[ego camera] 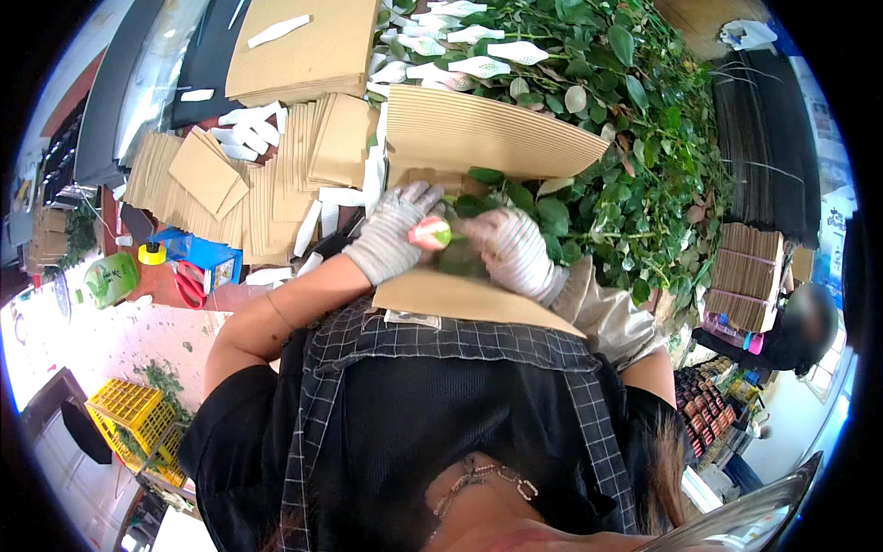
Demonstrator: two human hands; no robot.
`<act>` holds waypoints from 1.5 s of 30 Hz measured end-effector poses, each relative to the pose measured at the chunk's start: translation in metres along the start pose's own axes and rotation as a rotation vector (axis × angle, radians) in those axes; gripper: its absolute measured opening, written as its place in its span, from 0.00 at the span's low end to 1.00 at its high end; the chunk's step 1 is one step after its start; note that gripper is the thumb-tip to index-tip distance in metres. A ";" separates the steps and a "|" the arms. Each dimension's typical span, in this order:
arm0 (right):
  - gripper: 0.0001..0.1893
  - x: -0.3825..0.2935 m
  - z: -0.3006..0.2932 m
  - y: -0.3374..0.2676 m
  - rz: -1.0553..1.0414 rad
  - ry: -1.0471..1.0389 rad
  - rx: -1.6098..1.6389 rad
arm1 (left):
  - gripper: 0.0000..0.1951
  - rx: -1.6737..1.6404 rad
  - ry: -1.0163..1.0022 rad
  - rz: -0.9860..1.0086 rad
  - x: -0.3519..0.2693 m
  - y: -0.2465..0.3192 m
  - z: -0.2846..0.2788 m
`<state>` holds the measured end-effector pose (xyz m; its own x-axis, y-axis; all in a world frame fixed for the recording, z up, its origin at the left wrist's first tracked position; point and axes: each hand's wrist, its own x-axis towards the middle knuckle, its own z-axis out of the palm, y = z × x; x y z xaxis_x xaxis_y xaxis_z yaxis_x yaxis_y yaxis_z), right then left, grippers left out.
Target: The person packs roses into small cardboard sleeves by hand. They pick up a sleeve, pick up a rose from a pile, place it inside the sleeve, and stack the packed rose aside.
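Note:
My left hand (394,231), in a striped knit glove, reaches with its fingers forward over the inside of a corrugated cardboard wrapper. The wrapper has a raised ribbed far panel (490,134) and a near flap (476,300) against my apron. By my left thumb is a pink and green rose bud (430,233). My right hand (514,248), also gloved and slightly blurred, has its curled fingers on the stem just behind that bud. Green rose leaves (552,215) lie inside the wrapper, beside my right hand. What my left palm and fingertips touch is hidden.
Leafy rose stems (641,172) with white net sleeves (517,52) on their heads heap at the far right. Leftward are cardboard pieces (207,172), loose sleeves (252,131), red-handled scissors (187,284) and a green bottle (110,279). Another person (779,328) is at the right.

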<state>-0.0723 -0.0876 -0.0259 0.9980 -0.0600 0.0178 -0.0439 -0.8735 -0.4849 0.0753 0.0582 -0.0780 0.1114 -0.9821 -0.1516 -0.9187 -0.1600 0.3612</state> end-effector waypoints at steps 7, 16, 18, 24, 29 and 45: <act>0.23 0.029 -0.001 0.021 0.013 0.136 -0.338 | 0.34 0.025 -0.073 0.087 -0.007 0.005 -0.015; 0.17 0.043 0.049 0.055 0.015 -0.048 -0.489 | 0.31 -0.007 -0.022 0.108 -0.004 -0.002 -0.019; 0.18 0.051 0.042 0.045 0.158 -0.261 -0.415 | 0.31 -0.034 -0.016 0.118 -0.002 -0.007 -0.022; 0.24 0.046 0.025 0.022 0.062 -0.324 -0.671 | 0.22 -0.060 0.059 0.150 0.004 -0.016 -0.018; 0.26 0.040 0.027 0.023 -0.115 -0.210 -0.395 | 0.17 -0.134 0.269 -0.002 -0.024 -0.024 -0.023; 0.15 0.053 0.011 0.016 -0.037 -0.065 -0.406 | 0.17 -0.272 0.459 -0.360 -0.110 -0.022 -0.043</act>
<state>-0.0195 -0.0999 -0.0421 0.9994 -0.0055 -0.0329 -0.0088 -0.9949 -0.1006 0.1000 0.1653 -0.0299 0.6013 -0.7950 0.0799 -0.6711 -0.4482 0.5906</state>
